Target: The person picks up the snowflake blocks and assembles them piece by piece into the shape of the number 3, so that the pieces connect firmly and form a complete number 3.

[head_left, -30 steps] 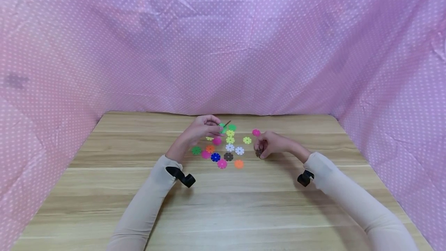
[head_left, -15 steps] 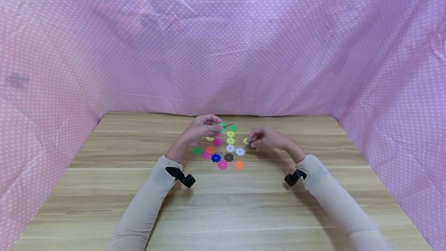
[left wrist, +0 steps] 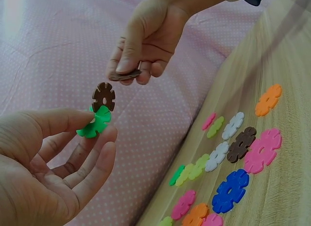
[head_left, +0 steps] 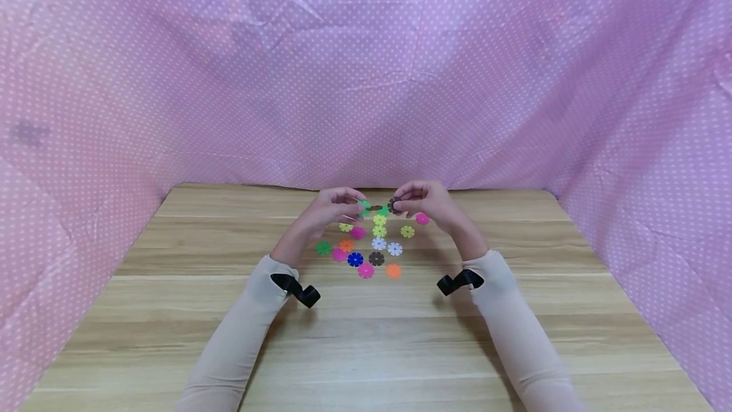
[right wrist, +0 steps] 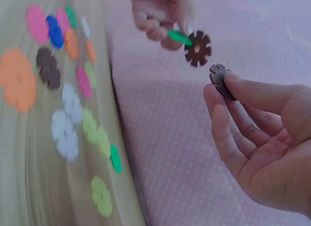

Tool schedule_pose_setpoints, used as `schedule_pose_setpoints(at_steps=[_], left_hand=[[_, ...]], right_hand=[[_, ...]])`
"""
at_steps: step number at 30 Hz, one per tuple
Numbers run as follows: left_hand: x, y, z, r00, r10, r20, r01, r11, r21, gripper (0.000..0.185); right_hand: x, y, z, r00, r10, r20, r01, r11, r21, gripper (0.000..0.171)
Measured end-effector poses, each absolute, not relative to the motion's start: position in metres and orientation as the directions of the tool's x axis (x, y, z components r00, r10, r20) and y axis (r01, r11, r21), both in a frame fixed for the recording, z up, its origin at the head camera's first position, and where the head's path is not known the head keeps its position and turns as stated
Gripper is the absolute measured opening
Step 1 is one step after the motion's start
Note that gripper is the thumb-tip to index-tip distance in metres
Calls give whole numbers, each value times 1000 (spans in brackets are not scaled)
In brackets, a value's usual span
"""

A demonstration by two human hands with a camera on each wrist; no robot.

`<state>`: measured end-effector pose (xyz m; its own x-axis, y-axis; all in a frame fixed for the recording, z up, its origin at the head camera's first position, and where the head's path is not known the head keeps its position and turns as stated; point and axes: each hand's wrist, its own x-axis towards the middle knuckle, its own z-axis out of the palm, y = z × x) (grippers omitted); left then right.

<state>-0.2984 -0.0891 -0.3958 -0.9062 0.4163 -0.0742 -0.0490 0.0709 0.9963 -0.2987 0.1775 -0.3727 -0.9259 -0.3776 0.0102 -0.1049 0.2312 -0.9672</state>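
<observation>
The left hand [head_left: 327, 210] reaches in from the left, thumb and fingers pinching a green disc [left wrist: 99, 123], its lower fingers loosely bent; a brown disc [left wrist: 103, 96] juts from that green one, slotted into its edge. To its right, the right hand [head_left: 430, 205] leans inward, thumb pressing a dark brown disc [right wrist: 221, 80] against the forefinger, near the joined pair but apart from it.

From the head, the left hand partly covers a yellow disc [head_left: 345, 227] just beneath it; the joined brown disc shows nearly edge-on, and a flat green disc [head_left: 383, 211] between the two grips is hard to make out behind the held pieces. The right wrist's view blurs the loose discs, and the left wrist's cuts some off at its lower edge.

On the table [head_left: 354, 336], nearer the person than the left grip, lie an orange disc [head_left: 345, 245] and a blue disc [head_left: 355, 259]; between the grips and nearer, two white discs [head_left: 379, 243]; just below the right grip, a pink disc [head_left: 422, 218].
</observation>
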Motion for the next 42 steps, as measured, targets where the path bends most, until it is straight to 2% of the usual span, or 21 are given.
schedule_pose_setpoints(at_steps=[9,18,33,38,42], left_hand=[[-299,-91,-398,-909,409,-77,-58,59,997,24],[-298,-89,-396,-912,404,-74,-58,52,997,23],[-298,-85,-398,-912,408,-54,-41,40,998,27],[-297,-84,-398,-920,388,-45,-33,36,999,31],[-298,-83,-399,-922,385,-30,-23,22,999,31]], right_hand=[[-295,168,-375,-941,-338,33,-90,155,-984,19],[-294,167,-378,-932,-357,57,-99,102,-990,16],[-296,155,-385,-959,-280,52,-60,19,-998,18],[-296,153,-387,-963,-262,68,-81,42,-996,29],[-296,153,-388,-963,-251,96,-111,45,-993,25]])
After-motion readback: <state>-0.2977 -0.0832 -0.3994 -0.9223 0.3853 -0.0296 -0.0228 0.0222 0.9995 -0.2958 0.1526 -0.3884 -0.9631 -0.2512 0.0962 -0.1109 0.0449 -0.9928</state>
